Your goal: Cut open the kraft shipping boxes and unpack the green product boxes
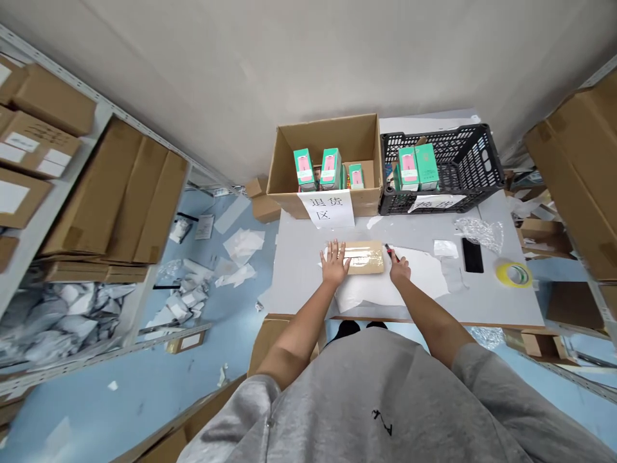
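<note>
A small taped cardboard box (365, 258) lies flat on the grey-white table (294, 283). My left hand (334, 262) rests on the box's left end with its fingers spread. At the box's right end, my right hand (400, 267) is closed around a small cutter (388, 249) with a dark and red body. The cutter's tip is beside the box's right edge; whether it touches cannot be made out. White sheet material (421, 276) lies under and to the right of the box.
Behind stand an open carton (284, 200) and a black crate (489, 157), both holding green boxes (426, 166). To the right lie a phone (472, 255), yellow tape (513, 274) and bubble wrap (486, 233). Shelves with cartons flank the table.
</note>
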The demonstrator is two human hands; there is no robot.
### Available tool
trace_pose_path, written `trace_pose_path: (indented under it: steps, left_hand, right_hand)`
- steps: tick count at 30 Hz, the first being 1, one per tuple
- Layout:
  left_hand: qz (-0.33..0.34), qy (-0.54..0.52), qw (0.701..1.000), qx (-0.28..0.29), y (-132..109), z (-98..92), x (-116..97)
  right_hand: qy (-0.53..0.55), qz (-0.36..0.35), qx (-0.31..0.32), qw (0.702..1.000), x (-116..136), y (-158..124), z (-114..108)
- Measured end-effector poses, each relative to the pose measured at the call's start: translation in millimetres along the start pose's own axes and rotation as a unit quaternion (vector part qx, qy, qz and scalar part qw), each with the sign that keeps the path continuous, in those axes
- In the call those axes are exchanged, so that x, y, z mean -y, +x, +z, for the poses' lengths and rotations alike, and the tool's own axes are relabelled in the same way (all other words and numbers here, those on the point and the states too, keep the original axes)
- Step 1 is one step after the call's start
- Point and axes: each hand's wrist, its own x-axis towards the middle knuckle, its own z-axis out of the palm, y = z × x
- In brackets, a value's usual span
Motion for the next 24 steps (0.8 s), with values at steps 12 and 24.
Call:
trace_pose_path:
  steps: [12, 24]
  left_hand:
    - [0.014, -0.079, 0.996, -0.024, 6.0, -16.3, 20.2]
    - [0.049, -0.137, 0.985, 0.094, 41.5, -31.9, 58.6]
  right_hand:
    - [0.122, -0.255, -0.167, 0.945, 35.4, -54.0, -41.4]
    - [-0.088, -0.316, -0.110, 0.938, 59.0, -84.5, -80.5]
